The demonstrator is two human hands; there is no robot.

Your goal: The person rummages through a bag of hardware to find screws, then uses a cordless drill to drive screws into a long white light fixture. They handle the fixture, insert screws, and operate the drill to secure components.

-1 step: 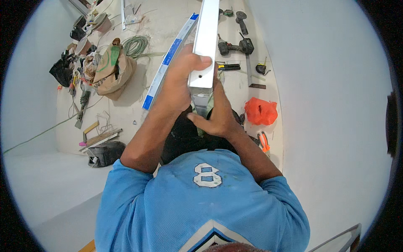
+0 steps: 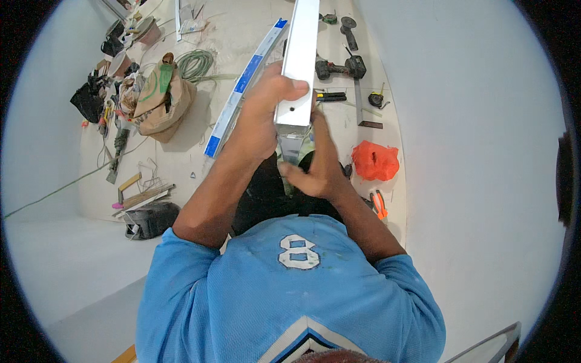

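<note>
My left hand [image 2: 260, 115] is closed around a long white rectangular profile [image 2: 302, 54], its thumb pressed on the top face. A small dark hole shows near the profile's close end. From that end a silver metal piece [image 2: 291, 147] sticks out toward me. Curled about this metal piece is my right hand [image 2: 322, 166], thumb at its lower tip and fingers running up the right side; the fingertips are partly hidden behind the profile. Left of my left hand, a second profile with blue-and-white film [image 2: 247, 81] lies slanted on the floor.
To the right lie a cordless drill [image 2: 330, 69], a metal square [image 2: 361, 109], a tape measure [image 2: 376, 98], a red plastic bag [image 2: 375, 161] and orange-handled pliers [image 2: 379, 204]. At left stand a brown paper sack [image 2: 164, 103], a coil of green hose [image 2: 195, 65] and a black case [image 2: 151, 220].
The white profile has shifted slightly to the right with my left hand. My right thumb has also moved a little right along the metal piece's tip.
</note>
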